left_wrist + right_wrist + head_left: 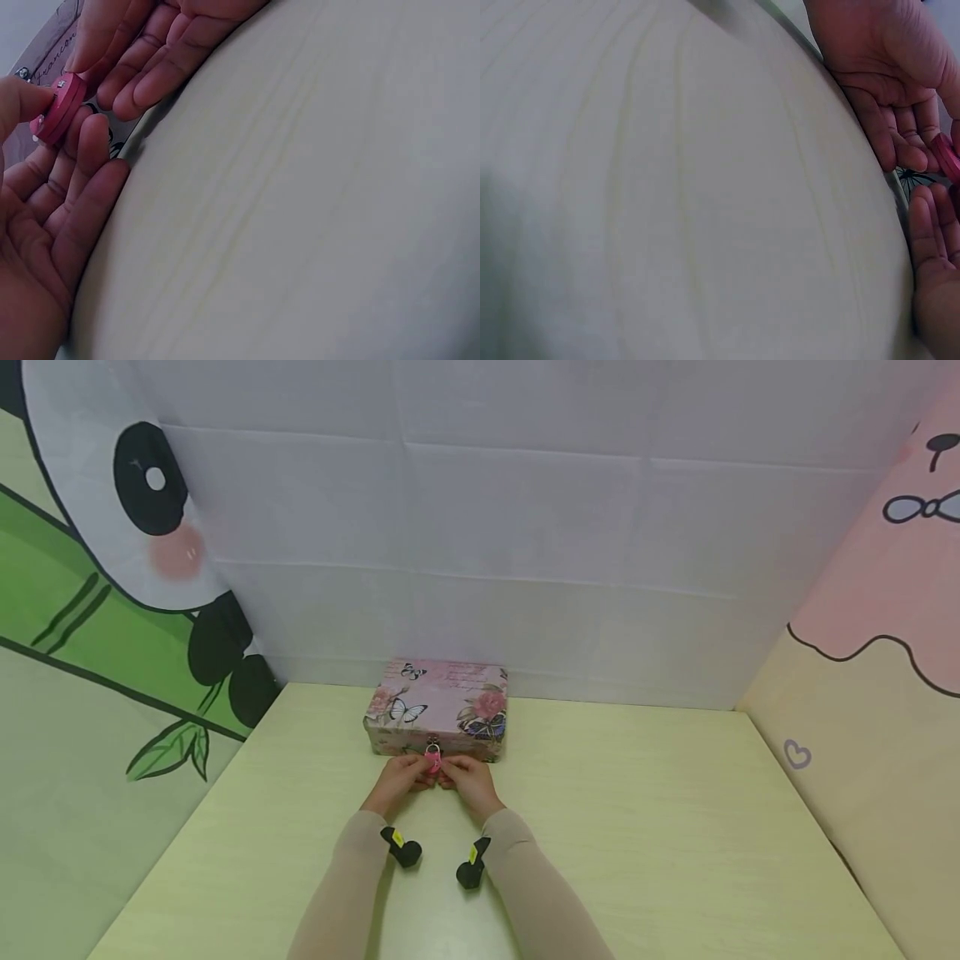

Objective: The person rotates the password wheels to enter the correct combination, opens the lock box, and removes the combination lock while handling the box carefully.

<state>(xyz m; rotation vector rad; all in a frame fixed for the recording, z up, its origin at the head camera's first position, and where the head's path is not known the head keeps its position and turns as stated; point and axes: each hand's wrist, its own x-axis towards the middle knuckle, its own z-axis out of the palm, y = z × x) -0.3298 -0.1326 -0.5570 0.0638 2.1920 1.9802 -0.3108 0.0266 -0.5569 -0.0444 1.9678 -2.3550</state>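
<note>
A small pink padlock [433, 762] hangs at the front clasp of a flat box [442, 702] printed with butterflies and roses. Its silver shackle rises to the clasp. From one side my left hand [401, 779] pinches the padlock body, thumb on its face in the left wrist view. On the other side my right hand [471, 781] holds the padlock's edge with thumb and fingertips. The other fingers of both hands curl loosely beneath, close to the box front. In the right wrist view, only part of the padlock [946, 156] shows, at the frame's edge between the hands.
The box, its lid down, stands at the back of a pale wooden table [637, 827], close to a white cloth backdrop [525, 527]. Printed side panels flank the table. A black wrist device sits on each sleeve, by the left cuff [405, 852] and right cuff [471, 870].
</note>
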